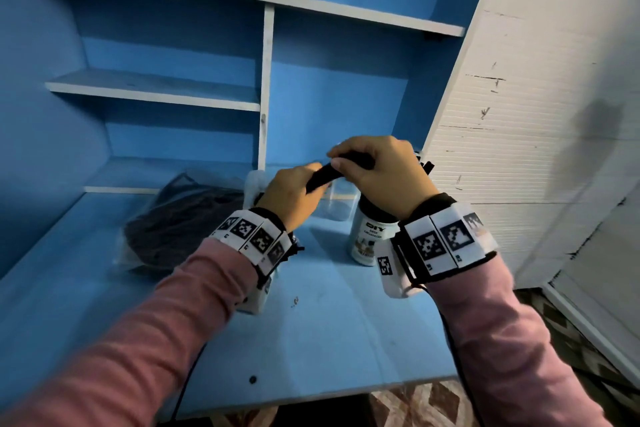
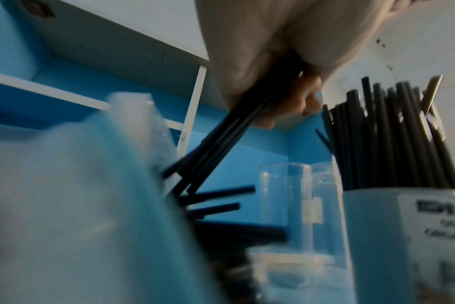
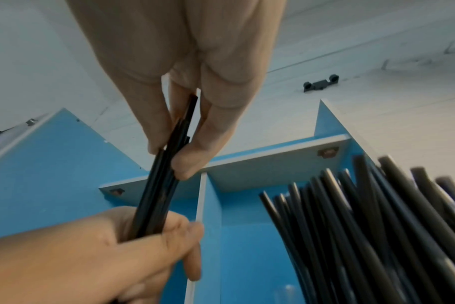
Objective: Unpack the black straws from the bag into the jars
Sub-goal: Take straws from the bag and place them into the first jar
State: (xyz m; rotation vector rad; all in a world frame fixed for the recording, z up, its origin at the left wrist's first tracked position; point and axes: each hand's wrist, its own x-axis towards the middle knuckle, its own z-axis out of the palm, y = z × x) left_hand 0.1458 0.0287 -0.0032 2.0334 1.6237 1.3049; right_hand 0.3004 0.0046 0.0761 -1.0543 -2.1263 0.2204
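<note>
Straws (image 1: 325,174) — gripped by left hand (image 1: 294,196) and right hand (image 1: 381,173) — slant up-right.

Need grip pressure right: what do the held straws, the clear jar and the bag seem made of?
Straws: likely matte black plastic, thin straight tubes.
Clear jar: see-through, probably plastic, though glass is possible.
Bag: thin clear plastic film, crinkled, straws showing through.

A blue desk (image 1: 311,340) ran under blue shelving with white edges (image 1: 266,87). A white panelled wall (image 1: 540,114) stood scuffed at right. Patterned flooring (image 1: 415,402) showed below, perhaps a rug, too blurred to say.
</note>
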